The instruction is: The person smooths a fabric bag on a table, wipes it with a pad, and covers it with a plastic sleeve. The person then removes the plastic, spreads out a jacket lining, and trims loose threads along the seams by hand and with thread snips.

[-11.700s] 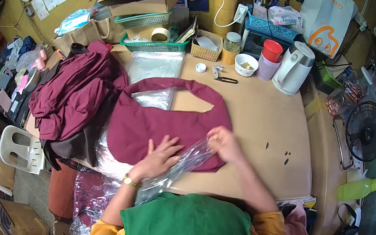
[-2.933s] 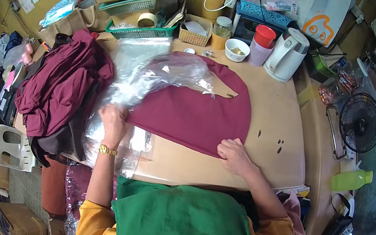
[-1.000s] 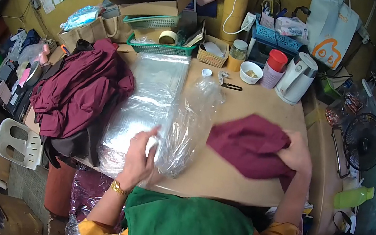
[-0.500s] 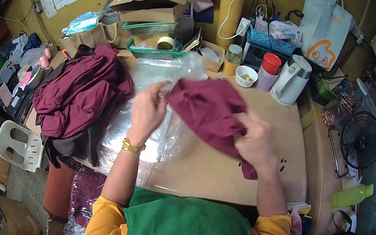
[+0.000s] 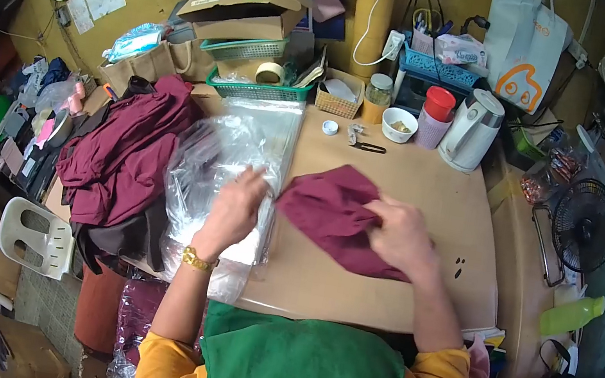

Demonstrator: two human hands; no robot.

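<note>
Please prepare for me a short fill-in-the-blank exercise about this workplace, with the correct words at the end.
1. The hand that grips the maroon cloth is the person's ____ one.
2. In the picture, the clear plastic lies to the ____ of that gripped cloth.
3. The apron is coloured ____.
4. The kettle is mostly ____.

Missing words: right; left; green; white.

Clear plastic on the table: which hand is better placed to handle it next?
Probably the left hand: it is right at the clear plastic, though whether it grips it is unclear. The right hand is farther off, holding the bunched maroon cloth.
</note>
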